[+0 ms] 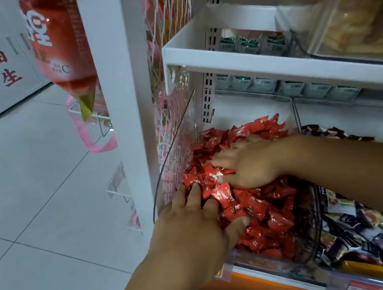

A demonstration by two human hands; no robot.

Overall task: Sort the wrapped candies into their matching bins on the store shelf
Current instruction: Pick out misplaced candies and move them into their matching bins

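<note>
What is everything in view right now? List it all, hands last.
clear bin: one, transparent, left end of the lower shelf
red candies: a large pile, red, filling the clear bin
mixed candies: many, dark, white and multicoloured, next bin to the right
small packets: two rows, green and white, shelves above
clear box: one, holds pale snacks, upper right
hanging bag: one, red, left of the shelf post
wire rack: one, white, beside the shelf post
left hand: one, fingers dug into the pile's near edge; grip unclear
right hand: one, flat on the pile, farther back
</note>
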